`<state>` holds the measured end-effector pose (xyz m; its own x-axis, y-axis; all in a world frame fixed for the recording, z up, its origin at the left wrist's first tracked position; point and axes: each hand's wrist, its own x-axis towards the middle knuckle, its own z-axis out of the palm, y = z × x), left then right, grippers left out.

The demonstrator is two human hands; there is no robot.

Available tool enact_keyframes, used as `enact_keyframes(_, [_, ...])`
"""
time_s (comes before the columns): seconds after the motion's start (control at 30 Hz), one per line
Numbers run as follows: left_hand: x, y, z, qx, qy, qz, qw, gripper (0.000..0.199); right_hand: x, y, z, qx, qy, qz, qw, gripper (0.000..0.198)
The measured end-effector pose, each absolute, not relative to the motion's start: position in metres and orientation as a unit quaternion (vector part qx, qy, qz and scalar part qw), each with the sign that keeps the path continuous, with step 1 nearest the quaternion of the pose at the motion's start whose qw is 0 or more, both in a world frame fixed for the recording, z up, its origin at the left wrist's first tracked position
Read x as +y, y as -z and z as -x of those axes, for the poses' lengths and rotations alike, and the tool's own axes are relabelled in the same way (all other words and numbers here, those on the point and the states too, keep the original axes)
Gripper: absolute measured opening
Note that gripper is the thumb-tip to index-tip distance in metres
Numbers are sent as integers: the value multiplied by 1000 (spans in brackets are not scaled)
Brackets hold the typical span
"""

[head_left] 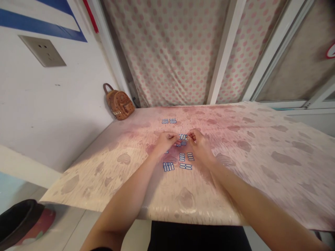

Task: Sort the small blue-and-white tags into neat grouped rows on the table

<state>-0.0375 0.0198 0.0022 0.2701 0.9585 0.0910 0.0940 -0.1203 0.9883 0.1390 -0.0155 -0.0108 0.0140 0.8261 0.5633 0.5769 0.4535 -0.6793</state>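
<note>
Blue-edged piece (183, 137) held over bench (261, 146), rightward and nearside of brown backpack (120, 105)! Left hand (165, 141) pinches backpack-side end, right hand (201, 142) opposite end; both hands' fingers grasping, neither nearer, long axis seemingly hand to hand.

A small brown backpack (120, 104) with its loop handle up sits at the far left corner of a table covered by a glossy cream-and-pink tablecloth (261, 157), next to a white wall (23, 104) with a metallic socket plate (44, 51) and blue stripes (39, 25). Behind the table, a beige curtain (172, 52) with pink dots hangs beyond white frame bars (227, 52). At lower left, a red container (39, 228) with a dark rim stands near pale floor tiles (69, 226).
</note>
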Motion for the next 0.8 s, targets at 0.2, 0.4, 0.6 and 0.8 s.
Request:
enact_keyframes(0.2, [19,-2,38,407,-417,-616,530,24,-18,9,-138,-696,-112,510,492,9])
enact_keyframes(0.4, [20,0,39,391,-405,-621,546,30,-20,8,-136,-700,-101,514,486,8])
enact_keyframes(0.6, [20,0,38,387,-403,-618,553,27,-20,7,-136,-704,-107,508,484,8])
enact_keyframes(0.8, [17,-5,38,405,-432,-575,564,17,-21,3,-137,-719,-88,500,474,23])
